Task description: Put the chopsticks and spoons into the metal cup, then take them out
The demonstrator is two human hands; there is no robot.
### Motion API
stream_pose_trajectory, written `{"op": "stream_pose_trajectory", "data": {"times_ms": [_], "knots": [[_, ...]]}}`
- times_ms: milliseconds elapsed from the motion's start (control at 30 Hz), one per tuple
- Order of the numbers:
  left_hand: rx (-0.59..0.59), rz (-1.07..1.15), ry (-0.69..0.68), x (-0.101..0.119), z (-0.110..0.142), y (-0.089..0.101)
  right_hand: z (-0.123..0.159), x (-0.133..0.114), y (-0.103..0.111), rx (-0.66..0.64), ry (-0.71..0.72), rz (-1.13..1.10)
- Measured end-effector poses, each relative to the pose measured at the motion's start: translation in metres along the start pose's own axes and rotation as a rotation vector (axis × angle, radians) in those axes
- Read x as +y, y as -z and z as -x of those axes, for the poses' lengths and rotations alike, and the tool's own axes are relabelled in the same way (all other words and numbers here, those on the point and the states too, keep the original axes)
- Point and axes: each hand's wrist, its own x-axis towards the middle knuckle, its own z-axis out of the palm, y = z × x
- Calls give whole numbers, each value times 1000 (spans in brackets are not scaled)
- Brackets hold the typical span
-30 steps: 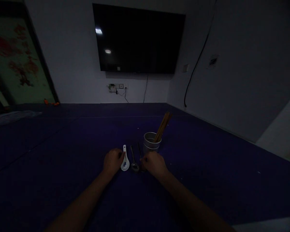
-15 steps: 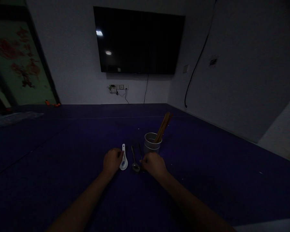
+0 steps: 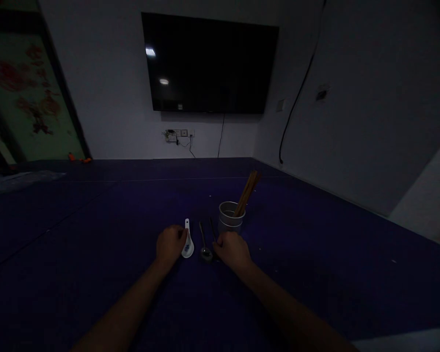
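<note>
My left hand (image 3: pixel 171 246) is closed, its thumb and fingertips on the left edge of a white soup spoon (image 3: pixel 187 248) with a blue pattern, lying with its handle pointing away. Just right of it lies a metal spoon (image 3: pixel 206 253), which neither hand touches. The closed fingers of my right hand (image 3: pixel 232 248) pinch a thin-handled metal utensil (image 3: pixel 212 227). My hand hides most of its head, so its kind is unclear. Directly behind that hand stands a metal cup (image 3: pixel 230 222) with a bundle of wooden chopsticks (image 3: pixel 246 194) leaning right in it.
Everything lies on a dark blue-purple surface (image 3: pixel 161 200) that reaches the walls. Clear plastic wrap (image 3: pixel 22 181) lies far left, near small orange objects (image 3: pixel 85 160). A large television (image 3: pixel 210 63) hangs on the back wall, and a black cable (image 3: pixel 297 98) runs down the right wall.
Almost nothing differs. The view has shifted very slightly; both hands, the spoons and the cup keep their places.
</note>
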Motion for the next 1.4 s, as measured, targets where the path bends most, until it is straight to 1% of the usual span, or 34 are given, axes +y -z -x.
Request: {"op": "stream_pose_trajectory", "data": {"times_ms": [200, 400, 833, 967, 1100, 1200, 1300, 1400], "knots": [[34, -23, 7, 2, 2, 4, -1, -1, 0, -12, -28, 12], [114, -42, 12, 3, 3, 6, -1, -2, 1, -6, -57, -2], [234, 32, -172, 5, 7, 6, 1, -2, 5, 17, -69, 8], [257, 89, -228, 9, 10, 6, 3, -4, 8, 35, -42, -22], [245, 221, -279, 13, 12, 4, 5, -9, 12, 102, 39, -69], [200, 379, -282, 19, 15, 2, 8, -12, 14, 150, 121, -85], [122, 615, -242, 27, 17, 1, 12, -14, 15, 177, 230, -101], [59, 857, -158, 33, 19, 1, 13, -13, 14, 211, 321, -108]]}}
